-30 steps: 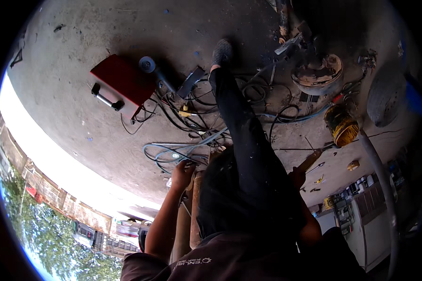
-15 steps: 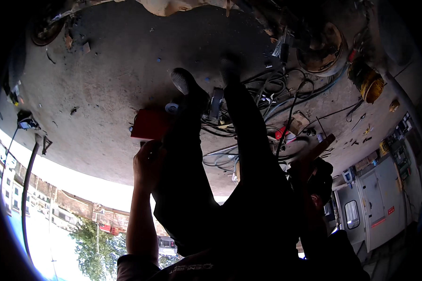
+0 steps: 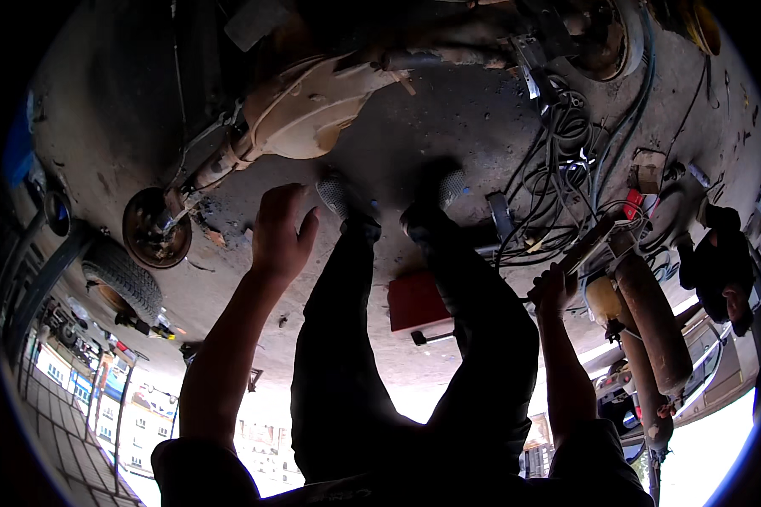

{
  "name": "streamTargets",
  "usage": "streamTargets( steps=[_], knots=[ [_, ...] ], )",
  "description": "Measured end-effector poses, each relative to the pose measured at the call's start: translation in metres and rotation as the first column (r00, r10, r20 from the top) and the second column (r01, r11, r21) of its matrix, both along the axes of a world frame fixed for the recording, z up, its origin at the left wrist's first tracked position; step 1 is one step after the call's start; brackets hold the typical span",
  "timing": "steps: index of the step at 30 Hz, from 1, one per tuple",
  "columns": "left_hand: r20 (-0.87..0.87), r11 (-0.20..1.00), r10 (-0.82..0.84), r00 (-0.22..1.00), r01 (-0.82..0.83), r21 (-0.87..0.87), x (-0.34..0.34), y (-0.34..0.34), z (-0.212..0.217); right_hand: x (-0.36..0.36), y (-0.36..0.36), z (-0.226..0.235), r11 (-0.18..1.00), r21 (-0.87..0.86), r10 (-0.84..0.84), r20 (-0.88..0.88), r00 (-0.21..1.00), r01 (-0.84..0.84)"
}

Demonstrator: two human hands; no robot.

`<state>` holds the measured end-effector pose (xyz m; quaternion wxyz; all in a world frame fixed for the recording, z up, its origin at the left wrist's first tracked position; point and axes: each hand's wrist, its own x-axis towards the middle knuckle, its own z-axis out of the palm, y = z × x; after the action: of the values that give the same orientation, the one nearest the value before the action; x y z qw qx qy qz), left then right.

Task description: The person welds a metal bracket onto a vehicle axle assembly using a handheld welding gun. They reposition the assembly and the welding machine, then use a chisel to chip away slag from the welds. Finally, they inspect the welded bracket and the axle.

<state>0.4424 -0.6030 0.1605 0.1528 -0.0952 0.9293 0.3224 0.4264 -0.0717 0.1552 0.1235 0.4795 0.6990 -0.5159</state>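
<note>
Rod: your right hand (image 3: 550,283) is clamped round the lower end of a long dark rod (image 3: 585,249), which slants up toward the tangled cables (image 3: 566,160) on the concrete floor (image 3: 448,110).
Left hand: your left hand (image 3: 281,230) is raised with the fingers spread apart, holding nothing, just below the rusty axle housing (image 3: 313,110).
Between your hands: your dark trouser legs and shoes, with a red box (image 3: 414,302) just beside your right leg.
Further out: a brake drum (image 3: 154,226) and a tyre (image 3: 123,277) to your left; rusty cylinders (image 3: 651,321) to your right.
</note>
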Motion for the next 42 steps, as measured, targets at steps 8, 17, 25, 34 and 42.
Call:
streamTargets(
  steps=[8,17,25,34,42],
  knots=[
    [-0.135,0.856,-0.307,0.942,0.212,-0.471,-0.125,-0.039,-0.12,-0.009,-0.067,-0.146,0.987,-0.1,-0.151,-0.282,0.947,0.128],
    [-0.112,0.66,-0.535,0.837,0.332,-0.674,-0.125,-0.03,-0.141,-0.04,-0.065,-0.202,0.939,-0.33,-0.205,-0.317,0.926,0.095],
    [-0.088,0.694,-0.619,0.78,0.492,-0.525,-0.133,-0.044,-0.133,-0.068,-0.001,-0.236,0.97,-0.24,-0.137,-0.635,0.76,-0.026],
    [-0.102,0.61,-0.636,0.765,0.419,-0.673,-0.124,-0.039,-0.141,0.052,-0.075,-0.307,0.934,-0.232,0.049,-0.671,0.74,-0.272],
    [-0.155,0.583,-0.652,0.743,0.36,-0.728,-0.113,-0.038,-0.148,-0.004,-0.084,-0.309,0.614,-0.781,-0.325,-0.382,0.865,-0.114]
  ],
)
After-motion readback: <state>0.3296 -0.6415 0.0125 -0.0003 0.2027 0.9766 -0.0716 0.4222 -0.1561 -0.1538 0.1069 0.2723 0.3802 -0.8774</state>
